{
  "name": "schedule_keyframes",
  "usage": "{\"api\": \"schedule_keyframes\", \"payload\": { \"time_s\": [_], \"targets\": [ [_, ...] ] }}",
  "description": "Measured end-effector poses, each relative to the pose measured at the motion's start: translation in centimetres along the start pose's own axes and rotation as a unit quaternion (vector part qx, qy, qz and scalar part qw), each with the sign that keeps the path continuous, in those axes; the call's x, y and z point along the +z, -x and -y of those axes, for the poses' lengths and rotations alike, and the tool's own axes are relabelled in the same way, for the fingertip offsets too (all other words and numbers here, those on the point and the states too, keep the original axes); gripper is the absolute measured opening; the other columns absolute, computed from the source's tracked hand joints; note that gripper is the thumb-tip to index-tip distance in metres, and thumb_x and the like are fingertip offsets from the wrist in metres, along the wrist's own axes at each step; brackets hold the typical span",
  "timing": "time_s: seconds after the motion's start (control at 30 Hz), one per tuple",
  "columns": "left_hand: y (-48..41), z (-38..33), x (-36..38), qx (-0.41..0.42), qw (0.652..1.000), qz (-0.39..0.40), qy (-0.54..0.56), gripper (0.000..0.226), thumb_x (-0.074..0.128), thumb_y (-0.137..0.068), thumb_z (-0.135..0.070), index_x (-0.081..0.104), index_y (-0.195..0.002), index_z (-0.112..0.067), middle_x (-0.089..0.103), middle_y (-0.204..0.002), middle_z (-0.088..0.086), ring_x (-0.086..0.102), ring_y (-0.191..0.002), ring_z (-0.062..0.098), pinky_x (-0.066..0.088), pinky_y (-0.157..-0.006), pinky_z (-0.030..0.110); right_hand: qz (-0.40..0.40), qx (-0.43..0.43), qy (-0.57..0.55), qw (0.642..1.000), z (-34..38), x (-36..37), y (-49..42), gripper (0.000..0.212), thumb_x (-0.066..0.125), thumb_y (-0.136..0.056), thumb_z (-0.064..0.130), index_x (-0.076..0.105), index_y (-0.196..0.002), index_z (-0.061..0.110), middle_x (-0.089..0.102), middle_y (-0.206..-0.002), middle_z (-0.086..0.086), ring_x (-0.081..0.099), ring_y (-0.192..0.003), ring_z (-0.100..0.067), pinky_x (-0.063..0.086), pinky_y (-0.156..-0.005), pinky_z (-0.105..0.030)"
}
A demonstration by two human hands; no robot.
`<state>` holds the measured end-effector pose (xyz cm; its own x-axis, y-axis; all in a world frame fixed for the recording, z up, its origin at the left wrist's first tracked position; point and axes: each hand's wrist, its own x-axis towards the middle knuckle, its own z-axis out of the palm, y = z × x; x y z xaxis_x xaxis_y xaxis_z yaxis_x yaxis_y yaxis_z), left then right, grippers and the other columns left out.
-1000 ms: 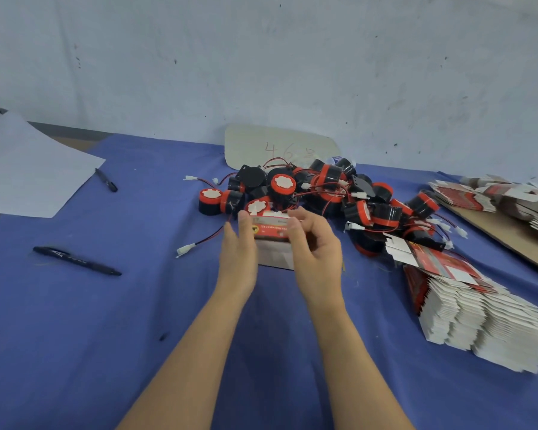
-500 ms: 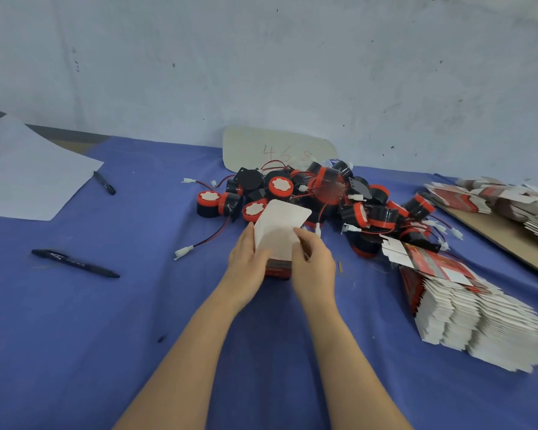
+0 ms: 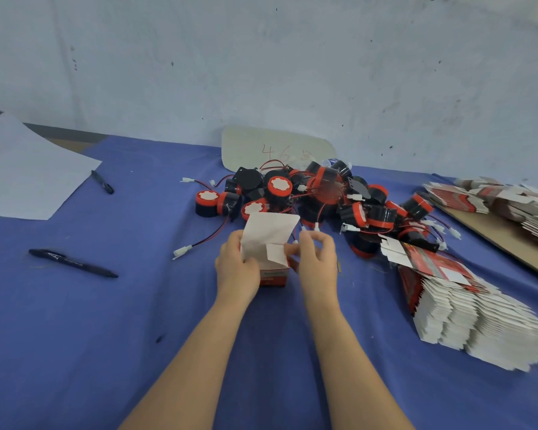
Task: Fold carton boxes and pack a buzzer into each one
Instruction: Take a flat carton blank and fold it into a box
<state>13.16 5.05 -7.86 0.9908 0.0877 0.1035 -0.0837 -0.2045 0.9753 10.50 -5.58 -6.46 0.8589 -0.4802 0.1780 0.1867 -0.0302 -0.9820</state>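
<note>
Since half a second ago the right hand (image 3: 316, 262) has slid off the big white flap and over to the right side of the carton box (image 3: 269, 234); its fingertips now pinch the small side flap there, with the other fingers curled loosely above. Meanwhile the left hand (image 3: 236, 268) hasn't really budged; it's wrapped round the box's left side. The box looks to be standing upright on the blue cloth (image 3: 106, 336), just in front of the buzzer pile (image 3: 323, 197); red body down low, tall white flap sticking up; can't tell if anything's inside. Off to the right is a fanned stack of flat cartons (image 3: 472, 321); more flats lie on a brown board (image 3: 491, 231) further back. Well over on the left are a black pen (image 3: 72, 262), a second pen (image 3: 103, 182) and a sheet of paper (image 3: 28, 172).
</note>
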Motion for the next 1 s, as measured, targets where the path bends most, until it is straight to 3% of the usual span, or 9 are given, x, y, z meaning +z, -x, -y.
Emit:
{"api": "schedule_keyframes", "payload": {
  "time_s": [0.07, 0.17, 0.3, 0.4, 0.53, 0.67, 0.77, 0.87, 1.0],
  "targets": [
    [0.1, 0.0, 0.1, -0.004, 1.000, -0.010, 0.018, 0.039, 0.038, -0.088, 0.001, 0.055, -0.112, -0.025, 0.060, -0.114, 0.000, 0.055, -0.107, 0.023, 0.052, -0.086, 0.040, 0.018, -0.026, -0.012, 0.999, 0.5, 0.0, 0.1, 0.020, 0.049, -0.097, 0.037, 0.061, -0.098, 0.021, 0.069, -0.087, -0.001, 0.065, -0.086, -0.012, 0.053, -0.085, -0.036],
    [0.3, -0.3, 0.0, -0.013, 0.996, -0.017, 0.087, 0.036, 0.037, -0.087, 0.002, 0.059, -0.092, -0.026, 0.065, -0.099, 0.000, 0.059, -0.089, 0.018, 0.051, -0.067, 0.030, 0.074, -0.051, -0.006, 0.996, 0.9, -0.1, 0.2, 0.042, 0.049, -0.097, 0.042, 0.067, -0.078, 0.009, 0.065, -0.079, -0.002, 0.059, -0.076, -0.010, 0.050, -0.072, -0.027],
    [0.5, -1.0, -0.9, -0.050, 0.976, 0.000, 0.213, 0.028, 0.039, -0.093, -0.014, 0.065, -0.092, -0.026, 0.067, -0.093, 0.004, 0.061, -0.079, 0.017, 0.049, -0.060, 0.026, 0.161, -0.051, 0.122, 0.978, 0.6, -0.5, 0.1, 0.014, 0.059, -0.093, 0.034, 0.066, -0.094, 0.022, 0.066, -0.091, 0.010, 0.058, -0.082, -0.003, 0.044, -0.064, -0.009],
    [0.3, -1.1, -1.2, -0.078, 0.960, 0.019, 0.268, 0.035, 0.035, -0.095, -0.030, 0.069, -0.095, -0.026, 0.068, -0.088, 0.002, 0.063, -0.072, 0.014, 0.050, -0.059, 0.025, 0.191, -0.057, 0.245, 0.949, -0.1, -0.4, 0.3, 0.034, 0.062, -0.091, 0.034, 0.055, -0.123, 0.024, 0.054, -0.118, 0.009, 0.051, -0.103, -0.004, 0.038, -0.074, -0.001],
    [0.3, -0.7, -0.6, -0.021, 0.986, 0.005, 0.162, 0.019, 0.042, -0.098, -0.025, 0.060, -0.099, -0.034, 0.058, -0.095, -0.014, 0.058, -0.083, 0.003, 0.045, -0.064, 0.020, 0.183, -0.082, 0.270, 0.942, -0.1, -0.5, 0.3, 0.045, 0.064, -0.089, 0.035, 0.052, -0.130, 0.023, 0.050, -0.125, 0.008, 0.049, -0.111, -0.005, 0.035, -0.088, -0.011],
    [0.2, -0.8, -0.7, -0.034, 0.987, 0.001, 0.159, 0.023, 0.038, -0.099, -0.029, 0.059, -0.106, -0.033, 0.052, -0.096, -0.019, 0.055, -0.087, 0.002, 0.045, -0.064, 0.022, 0.278, -0.053, 0.253, 0.925, 0.1, -1.3, 0.2, 0.053, 0.064, -0.088, 0.040, 0.047, -0.136, 0.027, 0.038, -0.138, 0.012, 0.041, -0.126, -0.006, 0.037, -0.105, -0.023],
    [0.2, -1.2, -1.0, -0.033, 0.984, 0.017, 0.177, 0.018, 0.044, -0.097, -0.034, 0.062, -0.094, -0.033, 0.061, -0.079, -0.023, 0.059, -0.074, -0.005, 0.044, -0.057, 0.014, 0.262, -0.075, 0.235, 0.933, 0.3, -1.3, 0.1, 0.039, 0.062, -0.090, 0.039, 0.056, -0.127, 0.031, 0.050, -0.125, 0.015, 0.048, -0.116, -0.005, 0.043, -0.094, -0.018],
    [0.6, -1.2, -1.1, 0.061, 0.987, 0.048, 0.138, 0.023, 0.048, -0.097, -0.039, 0.064, -0.088, -0.026, 0.064, -0.072, -0.018, 0.056, -0.066, -0.013, 0.043, -0.056, 0.003, 0.201, -0.076, 0.188, 0.959, 0.5, -1.2, -0.1, 0.023, 0.060, -0.091, 0.040, 0.066, -0.111, 0.030, 0.065, -0.107, 0.012, 0.060, -0.101, -0.008, 0.051, -0.083, -0.022],
    [0.9, -1.4, -1.2, 0.111, 0.989, 0.039, 0.093, 0.042, 0.041, -0.082, -0.062, 0.063, -0.084, -0.026, 0.066, -0.083, -0.007, 0.060, -0.077, 0.001, 0.047, -0.065, 0.015, 0.189, -0.053, 0.132, 0.972, 0.7, -1.2, 0.0, 0.016, 0.062, -0.088, 0.043, 0.064, -0.100, 0.033, 0.069, -0.095, 0.010, 0.065, -0.085, -0.005, 0.054, -0.070, -0.021]
  ]
}}
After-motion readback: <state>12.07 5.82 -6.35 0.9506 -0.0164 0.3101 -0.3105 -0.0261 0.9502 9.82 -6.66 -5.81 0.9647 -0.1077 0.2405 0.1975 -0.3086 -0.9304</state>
